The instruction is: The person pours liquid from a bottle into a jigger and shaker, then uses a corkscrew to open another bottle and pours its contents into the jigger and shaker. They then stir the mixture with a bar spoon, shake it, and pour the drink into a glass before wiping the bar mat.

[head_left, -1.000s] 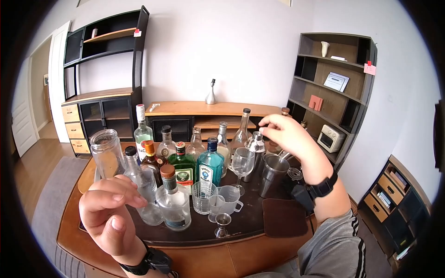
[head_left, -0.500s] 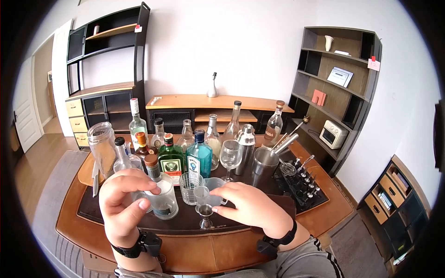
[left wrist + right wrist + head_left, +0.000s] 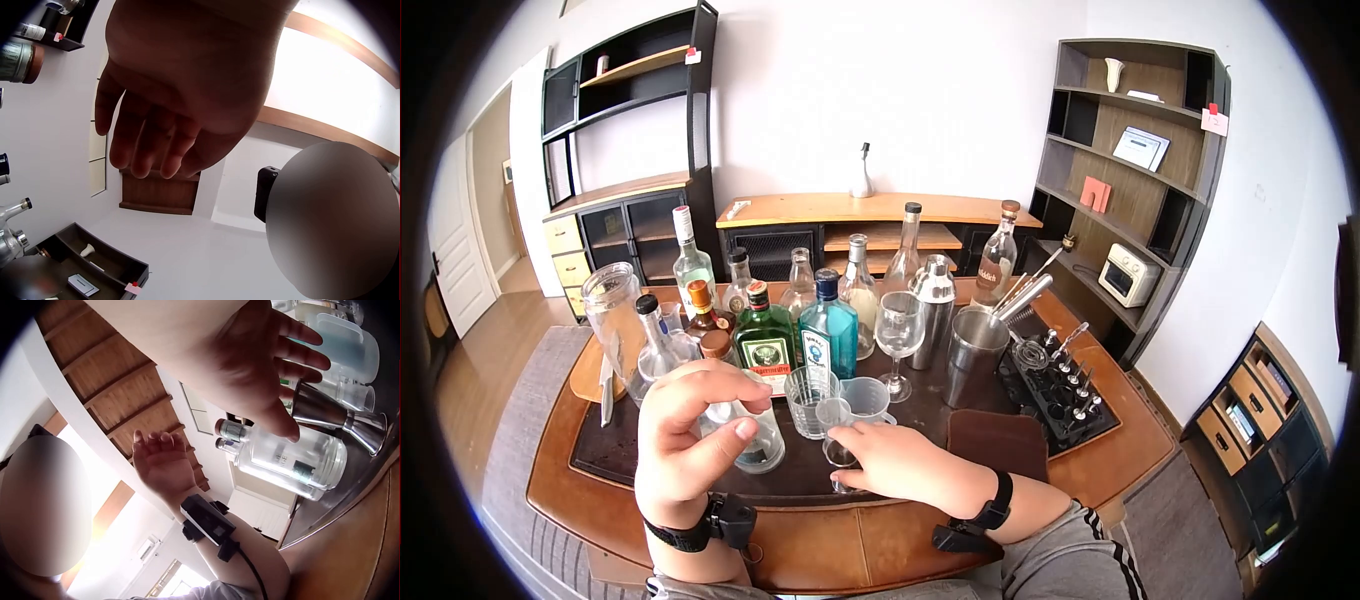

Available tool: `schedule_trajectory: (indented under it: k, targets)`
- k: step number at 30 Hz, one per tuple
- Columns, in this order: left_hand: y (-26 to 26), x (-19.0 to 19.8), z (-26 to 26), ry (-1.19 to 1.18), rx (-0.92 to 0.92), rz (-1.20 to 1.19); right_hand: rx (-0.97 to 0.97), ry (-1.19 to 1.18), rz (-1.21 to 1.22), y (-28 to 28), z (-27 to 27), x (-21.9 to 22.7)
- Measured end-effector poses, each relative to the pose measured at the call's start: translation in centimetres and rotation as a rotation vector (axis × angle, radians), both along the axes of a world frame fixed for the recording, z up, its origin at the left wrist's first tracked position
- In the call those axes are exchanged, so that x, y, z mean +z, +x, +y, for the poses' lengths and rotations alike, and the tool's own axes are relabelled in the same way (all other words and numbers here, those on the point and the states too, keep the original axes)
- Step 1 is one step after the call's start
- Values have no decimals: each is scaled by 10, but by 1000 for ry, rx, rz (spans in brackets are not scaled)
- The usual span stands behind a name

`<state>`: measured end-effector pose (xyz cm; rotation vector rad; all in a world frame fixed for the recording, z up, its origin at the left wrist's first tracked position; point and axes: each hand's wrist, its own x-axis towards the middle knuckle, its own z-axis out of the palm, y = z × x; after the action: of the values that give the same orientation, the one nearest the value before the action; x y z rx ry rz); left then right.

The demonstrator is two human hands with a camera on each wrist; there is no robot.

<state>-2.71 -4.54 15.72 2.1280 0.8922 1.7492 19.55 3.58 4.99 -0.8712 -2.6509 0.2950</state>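
Note:
My right hand (image 3: 900, 463) reaches low over the front of the table, fingers stretched and spread. In the right wrist view its thumb and fingertips are right at the wide rim of a steel double jigger (image 3: 340, 419), which stands upright. My left hand (image 3: 690, 425) is raised in the air with loosely bent fingers and nothing in it. Behind it, partly hidden, stands a clear glass bottle (image 3: 762, 450) with a brown stopper. Near the right fingers are a small clear cup (image 3: 832, 411), a plastic measuring jug (image 3: 868, 398) and a ribbed glass (image 3: 807, 402).
Several bottles crowd behind, among them a green one (image 3: 765, 330) and a blue one (image 3: 830, 325). A wine glass (image 3: 899, 330), a cocktail shaker (image 3: 935, 310) and a steel mixing tin (image 3: 975, 360) stand right of them. A bar tool rack (image 3: 1060, 400) and brown mat (image 3: 998, 440) lie right.
My right hand has come down from above the shaker to the jigger at the front. The left hand has shifted a little rightward, still holding nothing.

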Motion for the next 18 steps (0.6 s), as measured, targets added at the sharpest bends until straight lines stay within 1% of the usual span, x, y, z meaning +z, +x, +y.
schedule_trajectory:
  k: [3, 5, 8, 9, 12, 13, 16, 18]
  targets:
    - [1, 0, 0, -3, 1, 22, -25, -94, -82, -3, 3, -1]
    - [3, -1, 1, -13, -5, 23, -21, -100, -48, -5, 5, -6]
    - [11, -2, 4, -94, 24, 40, 4, -101, 5, -6, 8, -9]
    - [9, -5, 9, -110, -12, 83, 14, -101, 22, -5, 9, -8]
    - [20, -13, 16, -239, -26, 30, 33, -90, 92, -2, 4, 4]
    - [21, -15, 20, -263, -70, 27, 29, -82, 110, 0, 3, 7]
    - [27, -20, 26, -468, -43, -49, 9, -59, 178, 9, 0, 24]
    - [25, -23, 30, -546, -9, 85, -11, -42, 241, 18, -2, 39]
